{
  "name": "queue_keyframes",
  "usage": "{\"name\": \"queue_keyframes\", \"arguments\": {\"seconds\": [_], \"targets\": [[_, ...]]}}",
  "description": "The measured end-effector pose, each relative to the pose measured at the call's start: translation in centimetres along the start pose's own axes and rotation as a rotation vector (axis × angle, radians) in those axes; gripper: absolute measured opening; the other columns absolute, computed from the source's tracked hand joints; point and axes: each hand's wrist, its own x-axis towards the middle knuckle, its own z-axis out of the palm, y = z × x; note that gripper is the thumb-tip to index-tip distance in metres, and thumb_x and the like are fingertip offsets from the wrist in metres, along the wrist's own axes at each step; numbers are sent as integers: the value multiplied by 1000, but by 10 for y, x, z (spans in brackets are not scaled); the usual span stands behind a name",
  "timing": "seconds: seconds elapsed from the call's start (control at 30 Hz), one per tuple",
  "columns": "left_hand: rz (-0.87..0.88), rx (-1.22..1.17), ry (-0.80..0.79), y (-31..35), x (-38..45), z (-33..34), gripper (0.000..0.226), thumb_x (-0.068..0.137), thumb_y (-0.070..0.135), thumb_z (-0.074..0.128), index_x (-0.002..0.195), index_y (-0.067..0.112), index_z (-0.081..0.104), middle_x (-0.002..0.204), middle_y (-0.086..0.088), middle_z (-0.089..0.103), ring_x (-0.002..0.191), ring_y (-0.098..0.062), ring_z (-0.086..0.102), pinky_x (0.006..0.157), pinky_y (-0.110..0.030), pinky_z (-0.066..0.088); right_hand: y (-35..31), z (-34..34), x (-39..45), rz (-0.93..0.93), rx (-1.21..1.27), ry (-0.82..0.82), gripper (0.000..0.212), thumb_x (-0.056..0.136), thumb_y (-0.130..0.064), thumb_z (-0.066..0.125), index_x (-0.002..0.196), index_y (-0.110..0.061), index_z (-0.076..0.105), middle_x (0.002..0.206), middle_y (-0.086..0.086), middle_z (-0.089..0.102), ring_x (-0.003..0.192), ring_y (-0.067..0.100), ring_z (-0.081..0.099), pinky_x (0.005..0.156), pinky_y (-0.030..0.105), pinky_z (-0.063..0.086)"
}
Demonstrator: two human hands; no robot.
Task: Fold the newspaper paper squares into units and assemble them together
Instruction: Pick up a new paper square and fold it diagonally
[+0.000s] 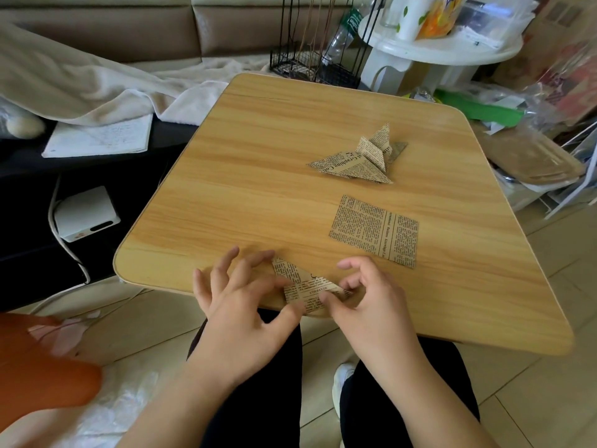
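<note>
We work at a wooden table (258,176). Toward its far side lies a cluster of folded newspaper units (358,158); nearer, 1 flat newspaper square (374,231). At the near edge, our left hand (240,305) and right hand (371,295) hold a partly folded piece (303,286), fingers curled and pinching it.

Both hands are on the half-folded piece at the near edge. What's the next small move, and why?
Probably press the crease flat: the left hand and right hand both pinch the folded newspaper piece, which looks not yet flattened. The flat square waits unfolded; finished units lie beyond.
</note>
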Motion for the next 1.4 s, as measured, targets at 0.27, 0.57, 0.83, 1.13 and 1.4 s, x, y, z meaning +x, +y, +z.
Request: {"name": "queue_keyframes", "arguments": {"seconds": [0.27,0.57,0.83,1.13,1.4], "targets": [[-56,77,153,-2,-1,20,37,66,63,46,94,43,61,120,28,45,133,-19,27,108,-41,-4,2,-4,-2,39,-2,13,34,75,-23,78,92,-40,54,82,-18,54,94,10,46,94,43,38],[2,86,153,-2,-1,27,25,75,51,47,97,51,58,121,22,50,128,-19,27,106,-53,1,10,-13,1,18,-67,1,37,77,-17,74,64,-43,52,79,-19,54,92,13,51,89,44,41],[180,232,190,7,0,26,22,77,30,50,83,35,70,117,7,60,118,-28,41,97,-64,23,16,-10,1,23,-137,9,19,77,-30,75,68,-31,58,79,-12,50,90,18,49,85,44,41],[457,143,78,0,6,37,45,73,7,38,96,19,74,99,6,69,88,-14,52,92,-40,45,15,-11,1,37,-254,30,20,80,-45,70,69,-33,57,73,-18,41,90,12,38,78,31,22],[331,109,80,3,2,38,41,77,18,39,94,28,74,98,16,67,92,-6,52,106,-57,24,11,-22,8,98,-383,-78,29,82,-57,61,70,-30,56,76,-15,45,94,12,37,75,31,18]]}}
